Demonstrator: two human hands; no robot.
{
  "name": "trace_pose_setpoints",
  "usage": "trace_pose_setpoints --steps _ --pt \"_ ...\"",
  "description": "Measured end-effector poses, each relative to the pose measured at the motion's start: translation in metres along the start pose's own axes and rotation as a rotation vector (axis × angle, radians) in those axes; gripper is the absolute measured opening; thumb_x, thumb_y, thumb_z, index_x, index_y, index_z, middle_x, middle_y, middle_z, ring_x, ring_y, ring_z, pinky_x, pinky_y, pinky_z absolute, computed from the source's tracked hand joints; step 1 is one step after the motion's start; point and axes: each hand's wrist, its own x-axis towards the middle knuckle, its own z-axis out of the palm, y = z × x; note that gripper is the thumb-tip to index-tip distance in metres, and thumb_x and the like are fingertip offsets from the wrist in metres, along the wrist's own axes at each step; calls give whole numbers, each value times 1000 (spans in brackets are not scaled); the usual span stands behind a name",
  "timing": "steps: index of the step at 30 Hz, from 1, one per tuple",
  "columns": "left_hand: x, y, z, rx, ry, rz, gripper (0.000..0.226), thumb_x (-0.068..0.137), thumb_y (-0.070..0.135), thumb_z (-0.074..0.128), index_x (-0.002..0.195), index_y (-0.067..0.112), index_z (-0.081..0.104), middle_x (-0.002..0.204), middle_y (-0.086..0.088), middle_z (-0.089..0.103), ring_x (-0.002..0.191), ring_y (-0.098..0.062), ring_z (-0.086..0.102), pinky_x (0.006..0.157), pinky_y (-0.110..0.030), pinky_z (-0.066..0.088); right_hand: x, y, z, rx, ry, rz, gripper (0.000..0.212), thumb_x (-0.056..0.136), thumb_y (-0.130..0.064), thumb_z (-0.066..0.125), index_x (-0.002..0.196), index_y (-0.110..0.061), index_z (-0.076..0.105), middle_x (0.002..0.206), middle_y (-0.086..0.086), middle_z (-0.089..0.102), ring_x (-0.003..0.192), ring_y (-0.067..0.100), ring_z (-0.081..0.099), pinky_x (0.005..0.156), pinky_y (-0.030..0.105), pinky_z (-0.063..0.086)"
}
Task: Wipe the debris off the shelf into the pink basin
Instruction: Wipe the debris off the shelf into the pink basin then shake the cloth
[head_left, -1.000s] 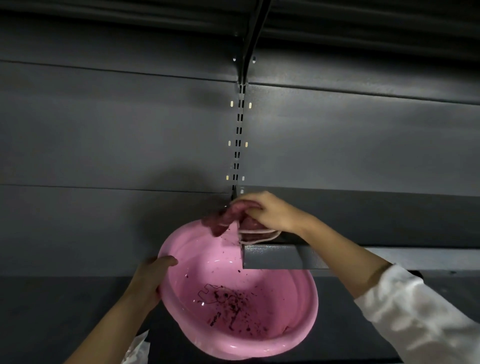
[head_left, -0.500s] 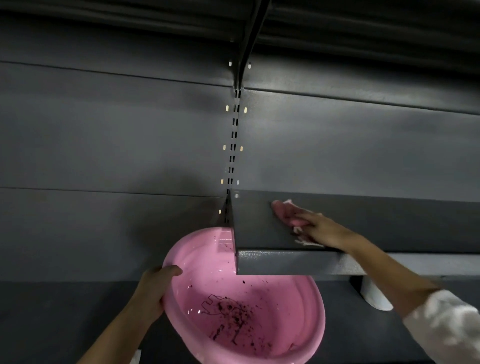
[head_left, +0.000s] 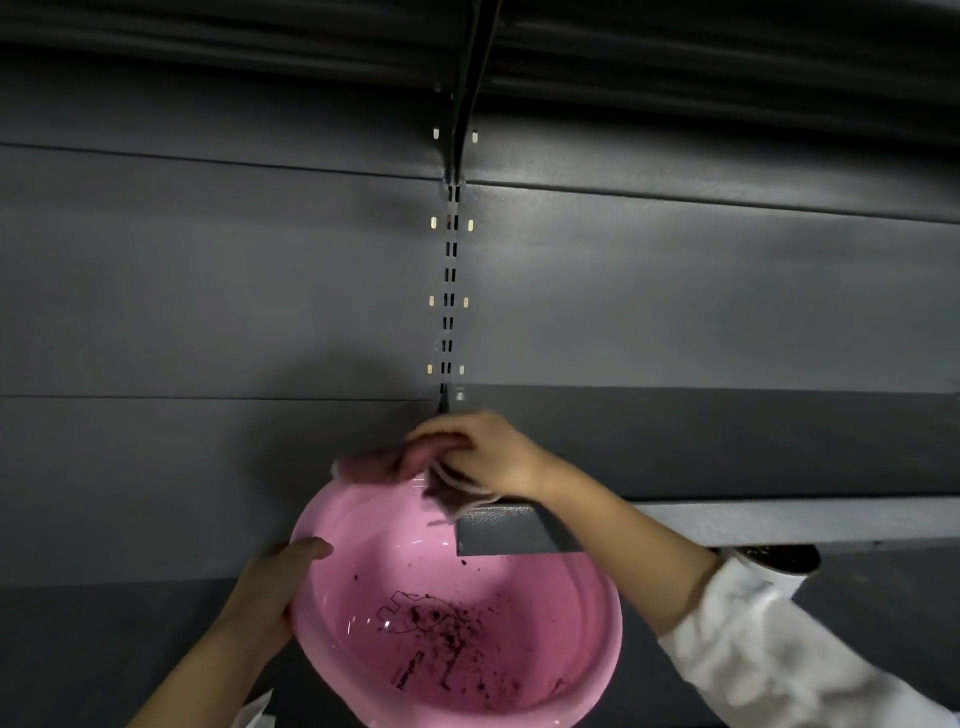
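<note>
Shelf (head_left: 727, 447), flat grey metal, runs nine-to-three; your right hand (head_left: 488, 457) clamps a pink cloth (head_left: 384, 462) at its nine-o'clock end, your left hand (head_left: 270, 592) grips the round glossy pink basin (head_left: 597, 649).

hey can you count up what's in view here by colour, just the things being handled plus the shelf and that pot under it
Pink: 2, the basin and the cloth
Grey: 1, the shelf
White: 1, the pot under the shelf
Total: 4

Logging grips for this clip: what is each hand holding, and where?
Left hand grips the pink basin by its left rim; right hand clutches the bunched cloth.
</note>
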Motion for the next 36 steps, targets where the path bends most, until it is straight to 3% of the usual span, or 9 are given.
trace_pose_setpoints --steps 4,10,14,17,21,24,29,33,36 --pt "0 1 0 -1 0 1 11 87 -1 49 87 -4 60 82 -28 63 72 -37 59 61 -35 48 -27 47 -66 43 209 159 37 77 20 42 106 6 61 111 25 65 94 15 53 70 -1 37" --pt "0 -2 8 0 12 -23 20 87 -1 50 103 -9 57 89 -32 63 78 -40 60 65 -37 48 -81 124 -104 -204 173 604 26 83 4 48 99 -5 67 104 19 68 97 25 62 77 23 37" --pt "0 -4 13 18 3 -44 30 87 1 52 115 -8 54 93 -30 63 81 -41 60 63 -36 49 -68 96 -74 -203 57 464 29 79 2 53 100 -12 66 104 14 69 93 21 63 77 21 41" --pt "1 -5 13 24 -5 -43 27 87 1 51 113 -8 54 92 -30 63 80 -41 60 62 -36 48 -51 56 -42 -87 -73 277 34 77 9 49 100 -9 65 91 15 68 67 12 60 61 9 43" --pt "-2 -5 9 46 -18 -12 19 88 -1 48 102 -9 58 92 -32 63 82 -42 60 64 -35 47 -21 20 -9 -34 -167 100 38 76 10 48 109 -5 62 110 16 68 94 23 64 84 29 49" --pt "-2 -2 7 70 -23 14 15 88 -2 47 87 -7 61 83 -29 64 76 -38 60 64 -35 45 -4 3 9 33 -233 69 38 76 9 45 106 -6 64 109 17 67 90 19 61 77 23 48" --pt "3 2 3 56 -18 5 12 87 -1 49 80 0 59 81 -26 63 76 -38 60 66 -37 47 -4 12 -14 114 67 114 37 73 14 41 95 0 67 94 19 71 80 12 56 60 -1 37" --pt "6 -1 2 28 -16 7 12 87 -1 50 80 0 59 78 -25 63 71 -36 60 59 -34 47 -45 69 -85 130 340 368 38 80 13 38 63 -10 63 66 5 61 60 11 54 57 10 41" --pt "5 -4 4 31 -25 9 12 87 0 50 81 2 60 78 -25 64 70 -36 60 57 -34 46 -90 109 -116 3 389 617 44 81 7 42 49 -18 56 46 1 57 36 3 51 45 18 42"
